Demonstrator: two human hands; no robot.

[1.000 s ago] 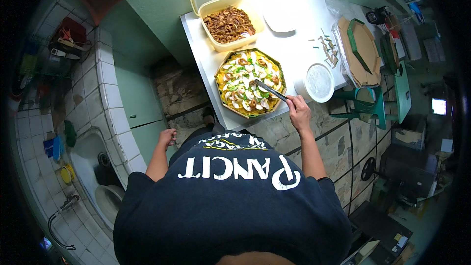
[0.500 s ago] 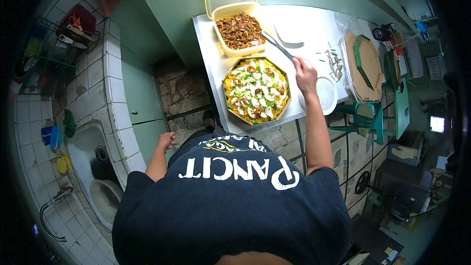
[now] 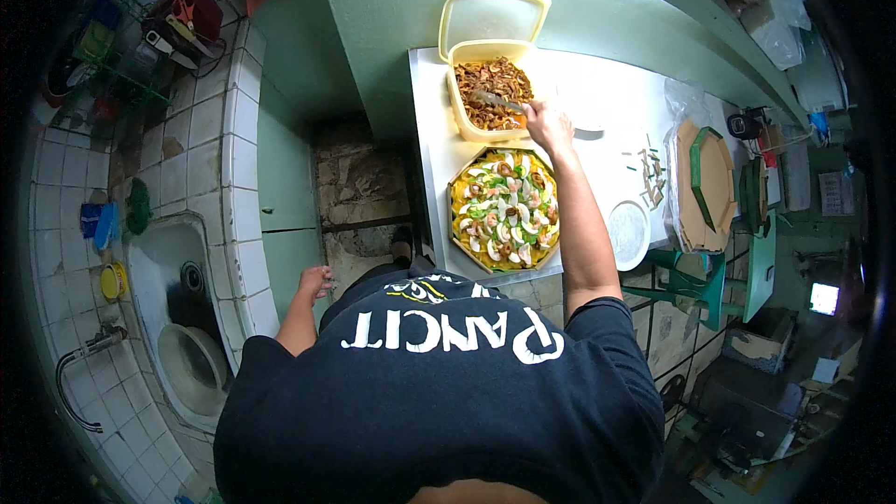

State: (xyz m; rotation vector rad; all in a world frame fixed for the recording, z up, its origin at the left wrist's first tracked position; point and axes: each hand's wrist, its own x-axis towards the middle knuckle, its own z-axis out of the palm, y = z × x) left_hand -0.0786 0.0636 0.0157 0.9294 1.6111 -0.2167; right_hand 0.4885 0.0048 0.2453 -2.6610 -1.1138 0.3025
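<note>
My right hand (image 3: 551,127) grips metal tongs with a dark handle (image 3: 501,102), their tips in the brown, crisp-looking strips (image 3: 492,79) that fill a pale yellow plastic container (image 3: 462,128). The container's lid (image 3: 455,33) stands raised at its far side. Just nearer on the table is an octagonal tray (image 3: 455,241) of yellow noodles (image 3: 499,264), topped with white egg slices, chopped greens, shrimp and brown rings. Away from the table, my left hand (image 3: 315,282) hangs low at my left side, its fingers curled in with nothing seen in them.
The white table (image 3: 597,168) holds a round white tub (image 3: 628,233), scattered small sticks (image 3: 653,182) and cardboard octagonal trays (image 3: 714,191) at its right. A green stool (image 3: 700,285) stands below. To my left, a tiled counter holds a sink (image 3: 149,247) with a basin (image 3: 191,369).
My right hand has reached farther forward and left, bringing the tong tips from the container's right edge into the brown strips. The whole view has shifted slightly; my left hand stays low.
</note>
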